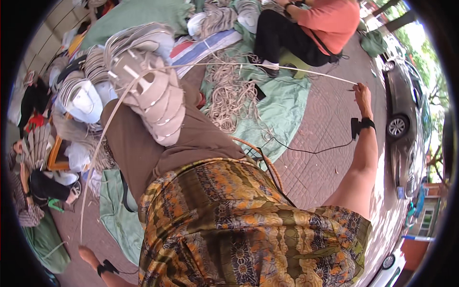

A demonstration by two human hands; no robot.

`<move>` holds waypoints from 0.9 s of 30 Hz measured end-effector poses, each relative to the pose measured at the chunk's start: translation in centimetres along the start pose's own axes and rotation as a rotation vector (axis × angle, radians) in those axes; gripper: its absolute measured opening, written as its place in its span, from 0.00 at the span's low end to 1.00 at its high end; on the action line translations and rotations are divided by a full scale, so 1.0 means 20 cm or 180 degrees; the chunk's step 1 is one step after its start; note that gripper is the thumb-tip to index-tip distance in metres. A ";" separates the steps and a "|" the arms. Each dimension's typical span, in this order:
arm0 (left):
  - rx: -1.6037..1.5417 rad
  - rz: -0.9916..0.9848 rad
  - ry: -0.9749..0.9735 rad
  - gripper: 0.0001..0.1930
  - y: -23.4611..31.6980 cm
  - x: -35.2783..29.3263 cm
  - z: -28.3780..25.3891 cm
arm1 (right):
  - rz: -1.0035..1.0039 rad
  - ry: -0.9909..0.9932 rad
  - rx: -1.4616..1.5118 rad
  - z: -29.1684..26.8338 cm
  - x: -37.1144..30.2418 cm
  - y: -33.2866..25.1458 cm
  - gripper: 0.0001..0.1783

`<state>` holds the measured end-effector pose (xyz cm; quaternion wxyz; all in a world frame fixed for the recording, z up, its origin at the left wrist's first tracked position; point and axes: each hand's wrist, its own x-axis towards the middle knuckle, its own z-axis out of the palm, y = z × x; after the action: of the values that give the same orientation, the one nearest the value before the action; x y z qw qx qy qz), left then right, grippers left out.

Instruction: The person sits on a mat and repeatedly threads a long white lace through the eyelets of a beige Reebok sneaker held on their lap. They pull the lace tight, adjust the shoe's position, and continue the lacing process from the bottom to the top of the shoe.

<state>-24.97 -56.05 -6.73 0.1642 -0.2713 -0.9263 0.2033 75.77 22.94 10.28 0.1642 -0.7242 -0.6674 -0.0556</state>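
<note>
Head view: your right hand [364, 98] pinches the cord [306, 71] over paving [330, 112]; your left hand [89, 257], well apart near the rim, I cannot tell.

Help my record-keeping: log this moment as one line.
right hand: pinching pale cord | left hand: at cord, grip unclear | stack of beige shoe uppers: over lap, cord meeting it

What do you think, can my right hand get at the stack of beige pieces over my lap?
Probably yes, by swinging inward: your right hand is stretched out sideways, pinching the pale cord, but nothing solid appears to stand between it and the stack of beige pieces.
</note>
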 end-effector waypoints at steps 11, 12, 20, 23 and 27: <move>0.1992 0.0651 -0.0341 0.10 -0.24 -0.08 -0.08 | 0.0036 0.0626 0.0405 0.27 -0.08 0.41 0.14; 0.1785 0.0467 -0.0128 0.10 -0.23 -0.04 -0.07 | 0.0725 0.0134 0.0797 0.25 -0.13 0.50 0.14; -0.0506 -0.1587 -0.0307 0.08 -0.04 -0.46 -0.10 | 0.0677 0.0504 0.1087 0.24 0.10 0.59 0.13; -0.0793 -0.1484 -0.0079 0.10 0.04 -0.31 -0.25 | 0.0925 0.0474 0.2137 0.27 0.05 0.51 0.11; -0.1474 -0.1670 0.0195 0.10 0.06 -0.32 -0.33 | 0.0115 -0.0220 0.2787 0.38 0.15 -0.14 0.12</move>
<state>-16.66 -56.86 -2.77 0.1726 -0.0600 -0.9807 -0.0694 72.34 28.37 4.51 0.4342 -0.5993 -0.6204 0.2596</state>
